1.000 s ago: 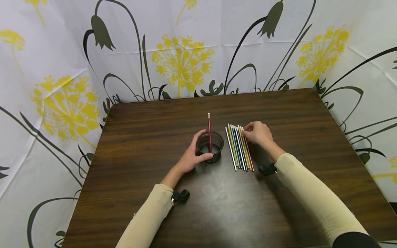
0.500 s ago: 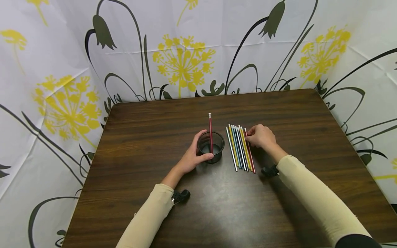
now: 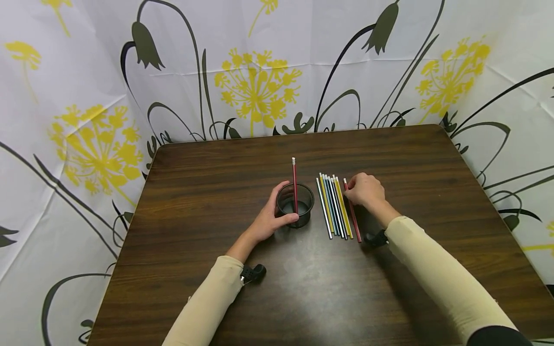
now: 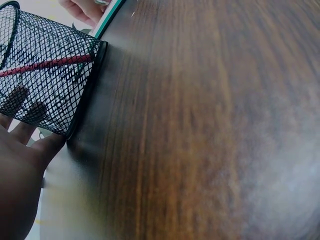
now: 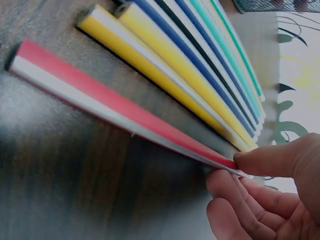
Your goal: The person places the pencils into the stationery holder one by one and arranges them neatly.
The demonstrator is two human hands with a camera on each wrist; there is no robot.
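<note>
A black mesh pencil cup (image 3: 306, 218) stands upright on the table, with one red pencil (image 3: 295, 182) leaning inside, its eraser end up. My left hand (image 3: 269, 218) grips the cup from the left, the thumb across the front. To the cup's right lies a row of pencils (image 3: 332, 206) in yellow, blue, green and black with white stripes. Beside that row, my right hand (image 3: 367, 193) pinches a second red pencil (image 3: 356, 223) near its eraser end. In the right wrist view, this red pencil (image 5: 115, 107) is apart from the nearest yellow one (image 5: 150, 67), with a gap between them.
The dark wood-grain table (image 3: 195, 192) carries all of this. Behind it and at its sides hangs a white cloth (image 3: 173, 96) with yellow and olive flowers. A black wrist device (image 3: 254, 273) sits on the left wrist, another (image 3: 375, 238) on the right.
The right hand has moved slightly right, drawing the red pencil away from the row's right edge. The left hand and the cup stay in place.
</note>
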